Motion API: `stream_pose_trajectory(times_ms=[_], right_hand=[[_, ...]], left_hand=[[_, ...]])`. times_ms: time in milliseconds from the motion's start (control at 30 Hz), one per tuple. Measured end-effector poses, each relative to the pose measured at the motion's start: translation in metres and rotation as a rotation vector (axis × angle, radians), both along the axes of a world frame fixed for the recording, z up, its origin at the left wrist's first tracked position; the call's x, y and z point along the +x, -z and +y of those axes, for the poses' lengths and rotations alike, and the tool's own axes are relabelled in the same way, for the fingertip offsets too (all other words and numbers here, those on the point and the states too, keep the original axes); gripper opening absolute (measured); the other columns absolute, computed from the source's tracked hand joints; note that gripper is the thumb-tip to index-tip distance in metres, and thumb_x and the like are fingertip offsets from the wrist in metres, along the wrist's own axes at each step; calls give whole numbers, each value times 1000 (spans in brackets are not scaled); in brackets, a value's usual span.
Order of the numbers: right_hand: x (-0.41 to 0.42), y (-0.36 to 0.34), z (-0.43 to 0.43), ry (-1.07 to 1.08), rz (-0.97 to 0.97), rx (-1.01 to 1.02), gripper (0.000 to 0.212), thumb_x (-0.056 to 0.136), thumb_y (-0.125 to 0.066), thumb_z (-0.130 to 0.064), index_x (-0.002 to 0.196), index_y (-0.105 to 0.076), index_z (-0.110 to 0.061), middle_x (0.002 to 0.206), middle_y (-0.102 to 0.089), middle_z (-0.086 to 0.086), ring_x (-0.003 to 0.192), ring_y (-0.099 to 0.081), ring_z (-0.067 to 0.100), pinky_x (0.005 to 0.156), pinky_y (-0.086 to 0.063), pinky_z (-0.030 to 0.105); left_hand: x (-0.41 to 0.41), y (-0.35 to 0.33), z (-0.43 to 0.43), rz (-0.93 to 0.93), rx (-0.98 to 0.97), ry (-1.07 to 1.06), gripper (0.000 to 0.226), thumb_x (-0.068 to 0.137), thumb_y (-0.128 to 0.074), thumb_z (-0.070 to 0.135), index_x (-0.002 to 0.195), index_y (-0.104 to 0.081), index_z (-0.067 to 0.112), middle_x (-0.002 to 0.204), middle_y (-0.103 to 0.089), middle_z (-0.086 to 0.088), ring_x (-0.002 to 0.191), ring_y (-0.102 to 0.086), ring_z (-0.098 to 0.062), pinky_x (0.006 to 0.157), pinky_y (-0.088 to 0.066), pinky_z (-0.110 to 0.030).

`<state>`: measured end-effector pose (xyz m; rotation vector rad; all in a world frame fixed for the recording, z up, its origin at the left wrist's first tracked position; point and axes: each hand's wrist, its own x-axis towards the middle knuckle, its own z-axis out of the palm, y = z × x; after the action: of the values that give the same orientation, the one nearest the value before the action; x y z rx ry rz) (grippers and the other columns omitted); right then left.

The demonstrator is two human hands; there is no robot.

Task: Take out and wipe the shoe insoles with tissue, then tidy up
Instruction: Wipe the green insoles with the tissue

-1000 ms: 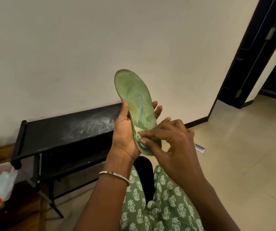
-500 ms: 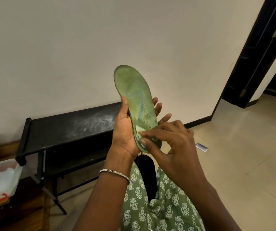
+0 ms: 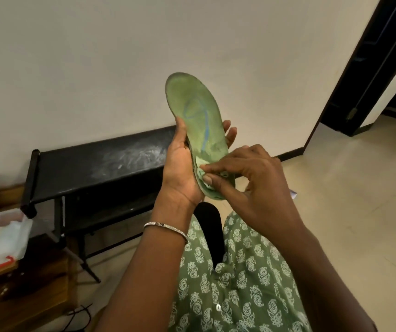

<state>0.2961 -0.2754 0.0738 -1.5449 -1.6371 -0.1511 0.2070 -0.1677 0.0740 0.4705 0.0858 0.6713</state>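
The left hand [image 3: 180, 164] has its grip clamped round the green insole [image 3: 197, 111], held upright over the lap, right of the black rack [image 3: 84, 164]. The right hand [image 3: 259, 183] pinches a tissue [image 3: 200, 172] against its near end.

The tissue [image 3: 199, 165] lies on the insole [image 3: 197, 109], before the rack [image 3: 84, 161].

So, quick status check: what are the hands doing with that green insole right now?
Left hand grips worn green insole, toe end up. Right hand pinches small pale tissue wad against its lower end. Nothing in the way.
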Motion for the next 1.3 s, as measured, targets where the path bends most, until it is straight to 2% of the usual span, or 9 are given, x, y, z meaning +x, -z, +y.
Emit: stream_pose_trajectory(times_ms=[100, 233, 433, 633, 800, 933, 1133, 1233, 1300], right_hand=[[7, 9, -13, -106, 29, -116, 16, 83, -74, -43, 97, -76, -39, 88, -67, -24, 92, -52, 6, 77, -44, 47], [15, 14, 13, -58, 92, -86, 15, 81, -77, -39, 95, -78, -35, 87, -68, -22, 90, -52, 11, 77, -44, 50], [19, 16, 53, -28, 52, -28, 18, 82, -73, -35, 97, -78, -28, 90, -70, -12, 87, -53, 16, 71, -45, 47], [54, 12, 53, -351, 66, -285, 16, 81, -80, -30, 97, -79, -29, 87, -70, -16, 87, -60, 7, 79, -48, 33], [65, 10, 96, -245, 20, -198, 14, 81, -80, -28, 95, -79, -26, 87, -71, -14, 84, -53, 11, 71, -43, 31], [59, 12, 116, -240, 28, -165, 11, 82, -77, -28, 91, -75, -23, 86, -70, -12, 84, -53, 11, 73, -48, 40], [71, 16, 92, -491, 93, -388, 14, 78, -83, -28, 91, -78, -28, 84, -70, -19, 84, -57, 5, 70, -38, 15], [72, 22, 76, -497, 60, -373, 15, 78, -83, -26, 92, -78, -28, 85, -70, -20, 85, -57, 5, 74, -44, 23], [68, 25, 73, -428, 16, -300, 13, 80, -81, -27, 92, -78, -25, 86, -70, -18, 84, -56, 7, 73, -46, 30]], left_hand=[[2, 15, 6, -26, 1, -42, 83, 94, -44, 69, 147, -45, 5, 128, -57, -10, 108, -62, -24, 109, -41, -55], [12, 24, 15, -24, -42, -5, 83, 93, -44, 70, 149, -43, 9, 121, -61, -10, 108, -62, -24, 103, -48, -50], [16, 32, 28, 87, -76, -6, 82, 93, -41, 72, 115, -68, -3, 105, -69, -15, 104, -63, -24, 104, -46, -39], [25, 38, 48, 18, -119, -124, 81, 95, -43, 69, 148, -45, 8, 123, -60, -11, 106, -61, -25, 98, -51, -52], [39, 38, 55, 92, -196, -121, 81, 95, -39, 71, 115, -71, -1, 113, -66, -14, 104, -65, -25, 93, -54, -41], [38, 40, 60, 83, -254, -209, 76, 96, -40, 68, 116, -71, 1, 122, -61, -15, 111, -61, -28, 96, -52, -46], [23, 48, 52, 80, -248, -271, 78, 97, -36, 69, 114, -72, 2, 116, -64, -12, 105, -61, -24, 104, -46, -46], [22, 50, 41, 90, -251, -291, 79, 97, -34, 70, 109, -75, 4, 114, -66, -12, 103, -62, -23, 110, -40, -51], [22, 47, 37, 79, -256, -284, 77, 96, -37, 69, 122, -69, 3, 120, -62, -12, 104, -61, -25, 103, -47, -50]])
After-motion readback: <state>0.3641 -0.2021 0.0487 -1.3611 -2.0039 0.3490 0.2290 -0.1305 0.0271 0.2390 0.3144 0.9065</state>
